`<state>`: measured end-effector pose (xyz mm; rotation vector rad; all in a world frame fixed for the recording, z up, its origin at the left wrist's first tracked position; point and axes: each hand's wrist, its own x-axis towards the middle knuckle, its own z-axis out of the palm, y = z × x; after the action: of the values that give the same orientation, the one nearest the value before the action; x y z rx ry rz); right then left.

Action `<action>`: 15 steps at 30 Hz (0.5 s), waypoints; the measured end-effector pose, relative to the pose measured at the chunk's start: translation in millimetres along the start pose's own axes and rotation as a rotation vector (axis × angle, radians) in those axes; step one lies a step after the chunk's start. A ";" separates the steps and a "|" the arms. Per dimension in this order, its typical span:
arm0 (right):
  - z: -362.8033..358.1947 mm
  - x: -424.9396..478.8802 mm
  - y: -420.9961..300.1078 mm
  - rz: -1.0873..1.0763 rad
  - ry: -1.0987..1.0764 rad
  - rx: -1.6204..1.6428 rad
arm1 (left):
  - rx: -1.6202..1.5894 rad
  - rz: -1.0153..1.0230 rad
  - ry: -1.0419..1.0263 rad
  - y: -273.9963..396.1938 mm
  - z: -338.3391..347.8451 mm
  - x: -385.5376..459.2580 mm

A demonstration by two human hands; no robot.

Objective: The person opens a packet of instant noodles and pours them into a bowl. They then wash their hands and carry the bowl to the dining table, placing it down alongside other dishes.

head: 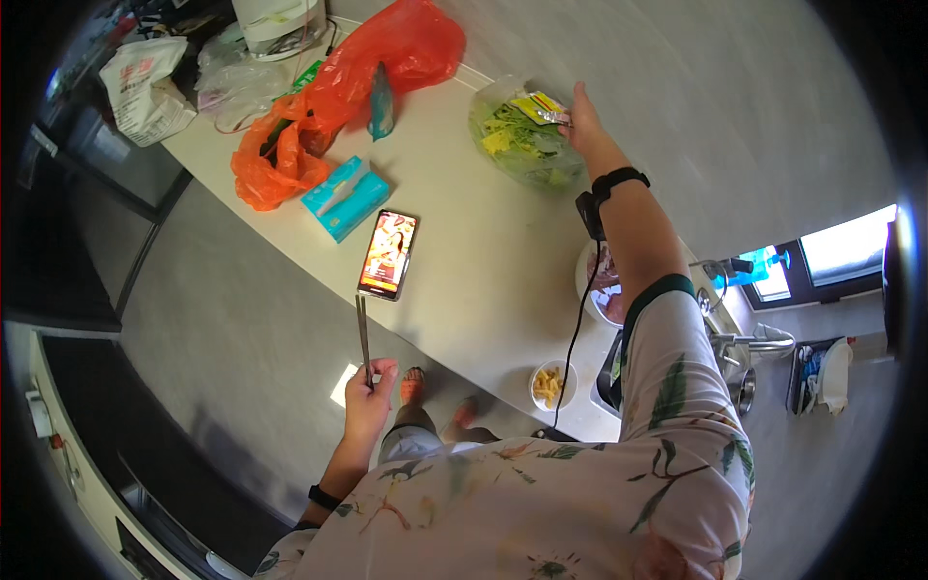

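Observation:
My left hand (373,399) grips a pair of dark chopsticks (363,333) in front of the counter edge, their tips pointing away from me near a lit smartphone (388,254). At the far side of the counter, my right hand (589,130) is stretched out with a small yellow and silver packet (540,109) between its fingers. Under that packet is a clear plastic bag of leafy greens with yellow flowers (507,141). Whether my right hand also touches the bag cannot be told.
A blue tissue pack (348,199) lies beside an orange-red plastic bag (391,47). Near my right arm are a bowl of raw meat (600,290), partly hidden, and a small bowl of yellowish strips (549,386). A black cable (580,319) hangs from my right wrist. The faucet (754,341) is at right.

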<state>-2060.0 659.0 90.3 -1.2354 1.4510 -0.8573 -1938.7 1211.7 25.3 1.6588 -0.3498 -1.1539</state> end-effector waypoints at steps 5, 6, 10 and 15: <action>-30.4 -28.5 -23.8 -0.195 -0.034 -0.282 | 0.004 0.018 -0.144 23.6 21.0 18.3; -45.2 -41.3 -30.1 -0.197 -0.075 -0.260 | 0.006 0.049 -0.187 27.7 26.8 22.2; -121.3 -114.1 -42.1 -0.221 -0.189 -0.157 | -0.070 -0.032 -0.393 60.1 58.7 22.9; -231.0 -228.9 3.7 -0.276 -0.122 -0.229 | -0.175 -0.131 -0.613 84.4 115.8 -1.2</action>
<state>-2290.2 861.8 198.2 -1.6608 1.3255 -0.7962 -2008.8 1110.3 98.4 1.1608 -0.5096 -1.7355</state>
